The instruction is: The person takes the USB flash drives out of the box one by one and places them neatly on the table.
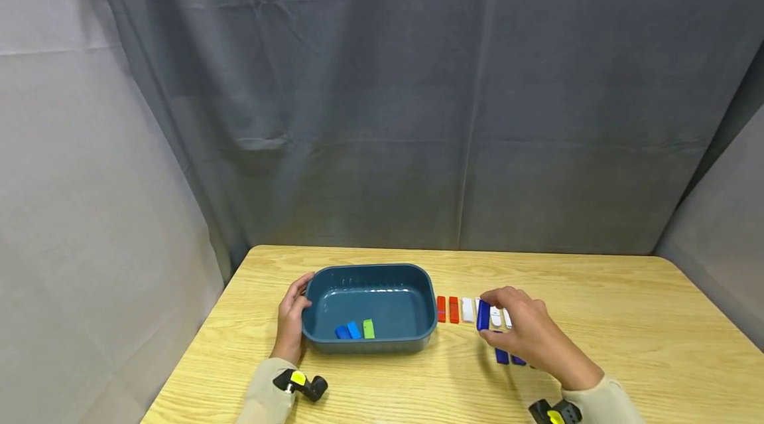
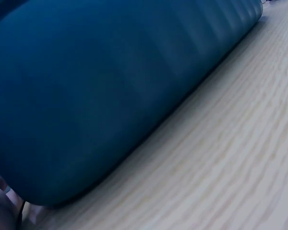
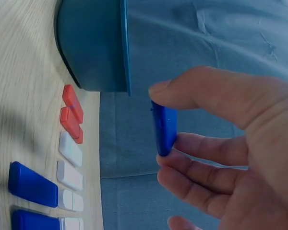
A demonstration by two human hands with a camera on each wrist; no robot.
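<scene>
Right hand: thumb and fingertips pinched on a dark blue piece, held up off the tabletop, right of the teal bin. Left hand: against the bin's left end, thumb at the rim; other fingers partly hidden, so can't tell if it grips or just rests. Left wrist cam barely helps: mostly bin wall, a sliver of fingers cut off at lower left.

In the bin: two blue pieces and a green piece, lower ends hidden by the front wall. Right of it, a row: two red pieces, then white pieces, one partly covered by the held piece. More dark blue pieces nearer the wearer, partly behind the right hand.
</scene>
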